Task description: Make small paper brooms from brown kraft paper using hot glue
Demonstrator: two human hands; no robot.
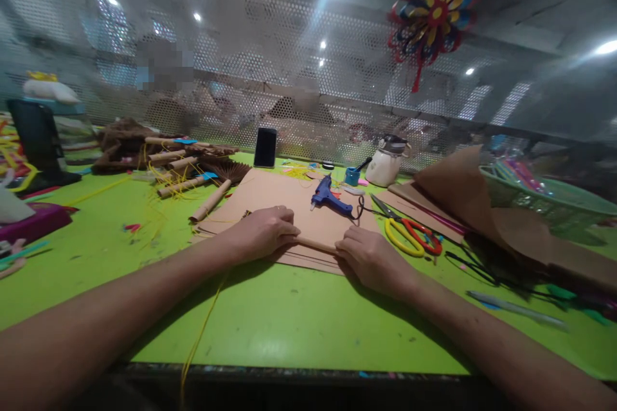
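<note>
A narrow roll of brown kraft paper [315,243] lies across the near edge of a stack of brown paper sheets [274,189]. My left hand [265,230] grips the roll's left end, thumb and fingers closed on it. On its right end, my right hand [371,257] has its fingers curled round the paper. A blue glue gun [330,198] rests on the sheets just beyond my hands. To the right of my right hand lie scissors with one yellow and one red-orange handle [409,236].
Finished-looking paper rolls with yellow string [180,170] lie at the back left. A phone [265,148] stands upright behind the sheets. A white jug [385,164], a blue pot [352,175] and a green basket [554,196] are further back. A grey pen-like tool [518,310] lies at right.
</note>
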